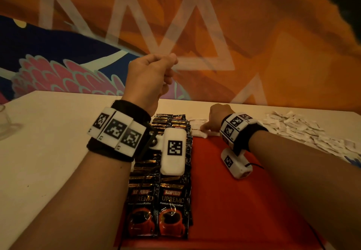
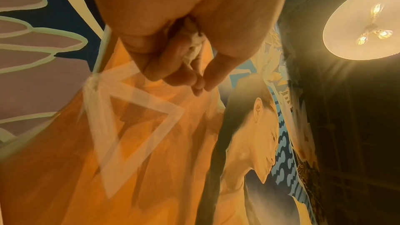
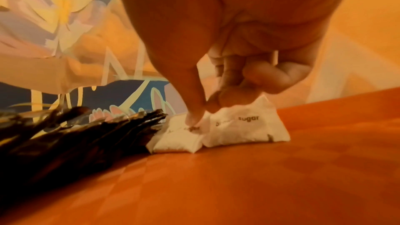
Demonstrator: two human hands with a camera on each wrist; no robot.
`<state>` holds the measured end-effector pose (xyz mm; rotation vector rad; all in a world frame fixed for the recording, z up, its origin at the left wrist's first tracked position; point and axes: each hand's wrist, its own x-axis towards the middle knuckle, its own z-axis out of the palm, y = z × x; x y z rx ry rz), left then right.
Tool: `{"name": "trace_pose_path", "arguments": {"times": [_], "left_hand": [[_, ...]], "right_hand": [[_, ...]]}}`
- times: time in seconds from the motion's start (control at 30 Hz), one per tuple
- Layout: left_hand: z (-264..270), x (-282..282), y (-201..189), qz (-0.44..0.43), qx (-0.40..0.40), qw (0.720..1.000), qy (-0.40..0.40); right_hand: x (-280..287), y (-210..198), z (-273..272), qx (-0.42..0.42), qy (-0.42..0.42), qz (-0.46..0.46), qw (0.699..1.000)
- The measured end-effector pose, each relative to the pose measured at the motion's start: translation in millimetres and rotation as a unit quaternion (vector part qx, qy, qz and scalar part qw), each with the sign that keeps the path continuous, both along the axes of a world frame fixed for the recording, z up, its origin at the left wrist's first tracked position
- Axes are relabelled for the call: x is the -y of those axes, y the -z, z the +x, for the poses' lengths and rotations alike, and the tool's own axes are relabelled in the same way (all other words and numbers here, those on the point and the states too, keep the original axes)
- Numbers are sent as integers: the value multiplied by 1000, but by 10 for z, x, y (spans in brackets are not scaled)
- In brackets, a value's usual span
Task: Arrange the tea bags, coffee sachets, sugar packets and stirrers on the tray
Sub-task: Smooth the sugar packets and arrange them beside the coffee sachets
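Note:
A red tray [image 1: 234,191] [image 3: 238,186] lies on the table in front of me. Black Kopiko coffee sachets [image 1: 172,210] [image 3: 75,134] lie overlapped in two columns along its left side. A few white brown-sugar packets [image 1: 197,130] [image 3: 249,129] sit at the tray's far edge beside the sachets. My right hand [image 1: 210,126] [image 3: 205,110] is down on them, thumb tip pressing one packet and curled fingers on the top edge of its neighbour. My left hand [image 1: 154,73] [image 2: 201,81] is raised above the sachets, its fingers curled around a small crumpled white packet [image 2: 194,47].
A large heap of loose white sugar packets [image 1: 302,130] lies on the pale table [image 1: 48,142] right of the tray. A glass [image 1: 5,122] stands at the far left edge. A painted wall rises right behind the table.

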<state>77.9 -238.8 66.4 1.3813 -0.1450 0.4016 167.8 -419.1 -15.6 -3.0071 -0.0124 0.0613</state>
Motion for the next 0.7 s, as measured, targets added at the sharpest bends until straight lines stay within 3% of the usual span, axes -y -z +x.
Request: {"name": "trace_pose_path", "arguments": {"times": [0.1,0.17,0.27,0.37,0.5,0.6,0.7], "left_hand": [[3,2,6,15,-3,1000,-5],[2,10,20,33,-9,999,-2],[1,15,26,38,-20,999,23],[9,16,33,39,-22,998,32],[14,63,60,44,-26,998,45],[-3,117,71,15,-28,996,77],[-12,126,70,-8,-19,993,117]], "right_hand": [[-12,-7,-26,46,-70,60,995],[-61,9,-37,25,-99,58,993],[-104,50,-34,-17,-98,44,994],[-89,44,-44,-5,-93,53,994],[-10,-140,-175,37,-95,150,983],[7,-322,-410,101,-125,286,945],[-29,-463,-734,98,-148,487,855]]}}
